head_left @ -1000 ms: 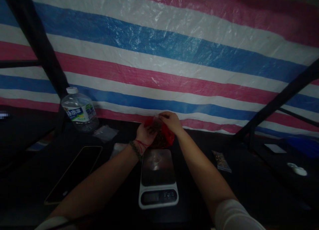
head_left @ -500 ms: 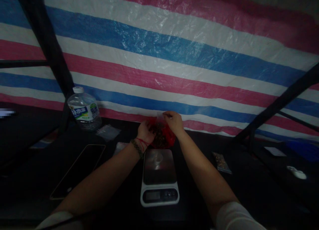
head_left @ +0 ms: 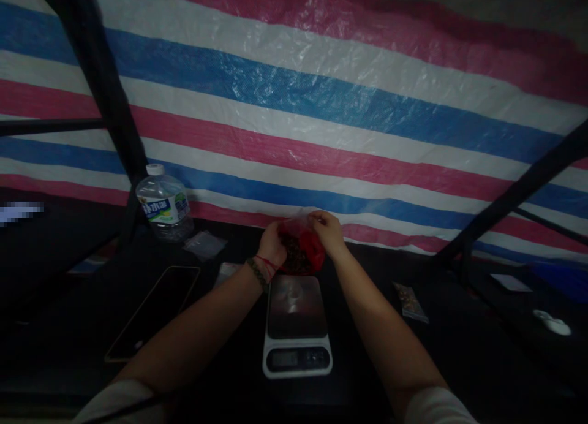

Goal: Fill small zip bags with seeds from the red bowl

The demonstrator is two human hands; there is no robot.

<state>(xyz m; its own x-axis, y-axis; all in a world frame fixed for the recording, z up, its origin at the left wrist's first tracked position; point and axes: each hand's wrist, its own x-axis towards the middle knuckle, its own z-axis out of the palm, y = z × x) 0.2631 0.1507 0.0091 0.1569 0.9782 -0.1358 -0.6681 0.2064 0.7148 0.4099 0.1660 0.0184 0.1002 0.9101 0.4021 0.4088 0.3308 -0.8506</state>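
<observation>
Red bag (head_left: 303, 252) | pinched by left hand (head_left: 272, 245), right hand (head_left: 327, 233) grip | scale (head_left: 296, 326) below | bottle (head_left: 164, 204), phone (head_left: 154, 310) left

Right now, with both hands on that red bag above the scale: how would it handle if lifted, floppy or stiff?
Likely floppy: the red bag looks like thin crinkled plastic, bunched between the left hand and right hand. The dark loose contents probably shift and sag when lifted. It seems light, since fingertips alone hold it over the scale. The film may be slippery.
</observation>
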